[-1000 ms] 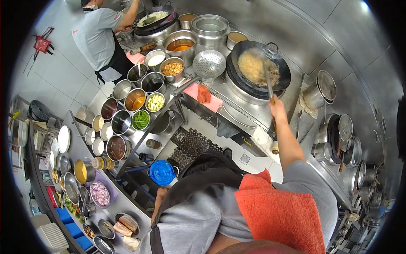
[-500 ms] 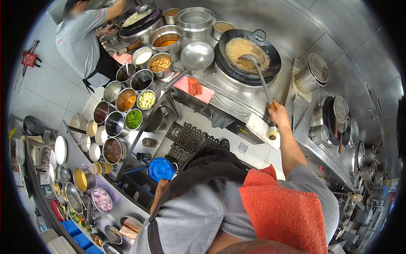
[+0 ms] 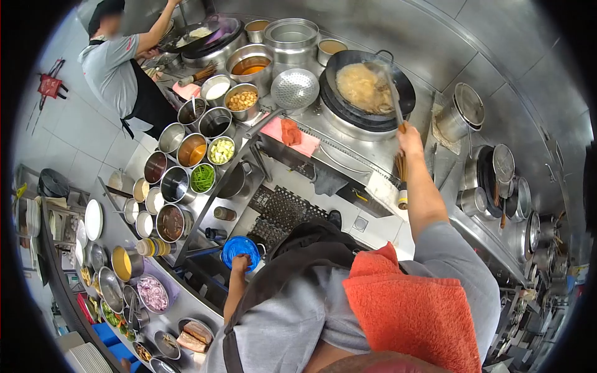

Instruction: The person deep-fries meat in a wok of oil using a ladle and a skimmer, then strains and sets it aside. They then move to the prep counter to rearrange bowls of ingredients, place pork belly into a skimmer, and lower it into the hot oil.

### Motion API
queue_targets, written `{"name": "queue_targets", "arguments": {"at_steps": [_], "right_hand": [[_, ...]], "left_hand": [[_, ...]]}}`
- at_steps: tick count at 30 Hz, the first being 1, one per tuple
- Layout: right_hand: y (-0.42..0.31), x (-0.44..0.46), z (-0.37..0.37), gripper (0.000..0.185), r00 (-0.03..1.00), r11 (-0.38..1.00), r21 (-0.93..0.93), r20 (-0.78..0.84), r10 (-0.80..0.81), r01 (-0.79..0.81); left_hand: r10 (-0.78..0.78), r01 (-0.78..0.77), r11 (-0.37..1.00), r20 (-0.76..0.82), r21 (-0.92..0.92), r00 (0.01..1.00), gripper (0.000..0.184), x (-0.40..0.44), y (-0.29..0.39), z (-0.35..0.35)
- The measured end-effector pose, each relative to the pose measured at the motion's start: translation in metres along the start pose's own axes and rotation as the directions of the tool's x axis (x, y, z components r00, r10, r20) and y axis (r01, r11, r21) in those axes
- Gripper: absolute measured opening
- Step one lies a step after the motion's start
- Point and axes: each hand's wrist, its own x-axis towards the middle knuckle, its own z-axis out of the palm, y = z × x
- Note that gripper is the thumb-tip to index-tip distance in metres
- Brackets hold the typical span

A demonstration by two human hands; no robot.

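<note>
My right hand (image 3: 410,139) is closed round the wooden handle end of a long metal ladle (image 3: 393,93). The ladle's head dips into a bubbling yellowish liquid with darker bits (image 3: 359,87) in a black wok (image 3: 403,82) on the burner. Below that hand, a bamboo brush (image 3: 402,180) stands at the stove edge. My left hand (image 3: 241,263) hangs low over a blue round container (image 3: 235,248); its fingers are too small to read, and nothing can be made out in them.
A perforated strainer (image 3: 295,89) lies left of the wok. Metal pots of sauces and ingredients (image 3: 170,222) crowd the left counter. A co-worker (image 3: 112,68) stands at another wok, upper left. Strainers and pots (image 3: 452,120) stand at right. A black mat (image 3: 283,211) covers part of the floor.
The ladle has swung from the wok's near middle to its far right side, with my right hand moving up. My left hand has risen over the blue container. The co-worker's wok is now tilted.
</note>
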Motion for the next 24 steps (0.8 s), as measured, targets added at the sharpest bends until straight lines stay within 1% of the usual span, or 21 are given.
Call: {"name": "queue_targets", "arguments": {"at_steps": [1, 2, 3, 5, 6, 8, 9, 10, 12, 13, 14, 15, 16, 18, 20, 22, 23, 24], "right_hand": [[0.015, 0.002, -0.003, 0.046, 0.999, 0.996, 0.079, 0.028, 0.035, -0.037], [0.011, -0.012, -0.017, 0.050, 0.996, 0.985, 0.153, 0.057, 0.072, -0.080], [0.013, -0.018, -0.023, 0.050, 0.996, 0.986, 0.148, 0.054, 0.073, -0.081], [0.021, -0.028, -0.036, 0.056, 0.978, 0.882, 0.421, 0.077, 0.196, -0.210], [0.023, -0.035, -0.042, 0.056, 0.977, 0.881, 0.424, 0.064, 0.203, -0.211], [0.029, -0.053, -0.047, 0.059, 0.973, 0.753, 0.622, 0.064, 0.224, -0.214], [0.039, -0.058, -0.048, 0.059, 0.970, 0.737, 0.643, 0.043, 0.237, -0.209], [0.049, -0.064, -0.050, 0.059, 0.966, 0.732, 0.646, 0.038, 0.254, -0.218], [0.054, -0.087, -0.055, 0.060, 0.953, 0.765, 0.607, -0.042, 0.299, -0.213], [0.054, -0.098, -0.053, 0.057, 0.941, 0.789, 0.572, -0.084, 0.329, -0.224], [0.066, -0.107, -0.048, 0.057, 0.937, 0.785, 0.574, -0.084, 0.339, -0.233], [0.083, -0.115, -0.038, 0.053, 0.937, 0.880, 0.411, -0.144, 0.319, -0.237], [0.093, -0.122, -0.032, 0.050, 0.939, 0.945, 0.230, -0.197, 0.280, -0.233], [0.099, -0.141, -0.031, 0.043, 0.910, 0.908, 0.114, -0.049, 0.411, -0.404], [0.143, -0.157, -0.016, 0.036, 0.912, 0.909, 0.066, 0.015, 0.411, -0.411], [0.160, -0.176, -0.011, 0.032, 0.940, 0.952, 0.000, -0.157, 0.303, -0.307], [0.164, -0.173, -0.015, 0.028, 0.906, 0.907, 0.124, -0.088, 0.414, -0.403], [0.169, -0.170, -0.018, 0.023, 0.856, 0.834, 0.218, 0.013, 0.517, -0.507]], "left_hand": [[0.049, -0.046, 0.996, 0.027, -0.077, 0.998, 0.009, -0.007, -0.004, 0.001], [0.047, -0.044, 0.996, 0.031, -0.079, 0.998, 0.009, -0.017, -0.013, 0.000], [0.033, -0.032, 0.999, 0.042, -0.041, 0.999, 0.010, -0.016, -0.022, 0.000], [0.018, -0.028, 0.990, 0.072, 0.139, 0.997, 0.013, -0.013, -0.043, -0.002], [0.017, -0.040, 0.967, 0.094, 0.251, 0.995, 0.014, -0.005, -0.056, -0.003], [0.020, -0.077, 0.898, 0.134, 0.434, 0.991, 0.017, 0.006, -0.068, -0.008], [0.021, -0.095, 0.861, 0.153, 0.500, 0.988, 0.018, 0.010, -0.071, -0.009], [0.022, -0.115, 0.824, 0.171, 0.555, 0.985, 0.020, 0.015, -0.074, -0.012], [0.034, -0.154, 0.764, 0.199, 0.627, 0.979, 0.023, 0.025, -0.069, -0.016], [0.039, -0.170, 0.736, 0.210, 0.655, 0.977, 0.024, 0.030, -0.064, -0.018], [0.052, -0.191, 0.714, 0.220, 0.673, 0.974, 0.025, 0.035, -0.056, -0.019], [0.066, -0.210, 0.692, 0.228, 0.691, 0.971, 0.027, 0.040, -0.048, -0.019], [0.087, -0.234, 0.673, 0.238, 0.702, 0.967, 0.028, 0.044, -0.039, -0.019], [0.146, -0.295, 0.629, 0.264, 0.719, 0.954, 0.031, 0.055, -0.018, -0.019], [0.208, -0.356, 0.568, 0.289, 0.742, 0.935, 0.034, 0.066, -0.005, -0.020], [0.351, -0.496, 0.377, 0.375, 0.782, 0.858, 0.037, 0.083, 0.022, -0.013], [0.423, -0.543, 0.275, 0.407, 0.794, 0.809, 0.039, 0.088, 0.033, -0.006], [0.474, -0.542, 0.229, 0.394, 0.809, 0.788, 0.040, 0.085, 0.046, 0.004]]}}
